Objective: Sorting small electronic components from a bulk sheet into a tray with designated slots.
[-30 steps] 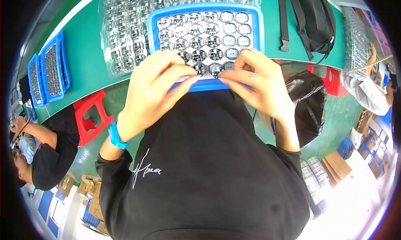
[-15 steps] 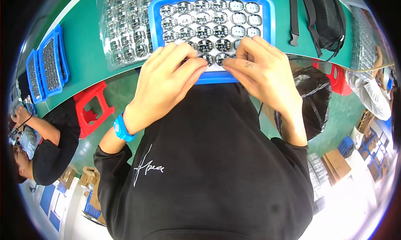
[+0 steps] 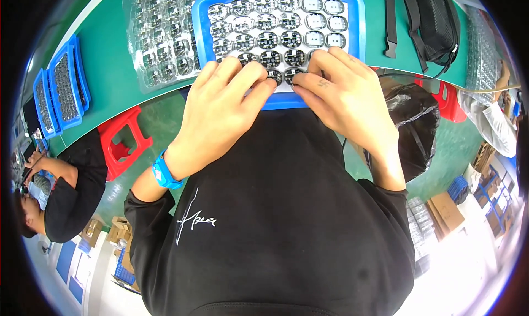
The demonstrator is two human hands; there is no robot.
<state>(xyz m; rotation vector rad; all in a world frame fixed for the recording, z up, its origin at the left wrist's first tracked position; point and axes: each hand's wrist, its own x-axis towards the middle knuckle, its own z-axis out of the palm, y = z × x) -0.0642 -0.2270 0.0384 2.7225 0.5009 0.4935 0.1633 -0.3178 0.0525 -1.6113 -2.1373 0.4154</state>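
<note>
A blue-rimmed tray [image 3: 361, 27] lies before me, with small oval casings in rows on its white bottom. Many hold black-and-white circuit boards; some towards the right show pale, plain insides. My left hand [image 3: 223, 98] is bent over the near edge, its thumb and fingertips closed beside a dark casing [image 3: 275, 75]; what they pinch is hidden. Across from it my right hand [image 3: 350, 96] has curled fingers, with thumb and forefinger pinching at the neighbouring oval casing [image 3: 292, 75] in the nearest row. The hands cover several casings.
Clear plastic blister trays [image 3: 160, 35] with parts lie left of the tray on the green table [image 3: 110, 68]. A black bag [image 3: 432, 24] lies right. Blue trays [image 3: 66, 87] stand far left, near another person [image 3: 74, 189]. Below are red stools [image 3: 125, 142] and a black-lined bin [image 3: 413, 129].
My left fingers have lifted and shifted slightly at the near row; my right hand stays at its casing. The other person's hands at the far left have moved a little.
</note>
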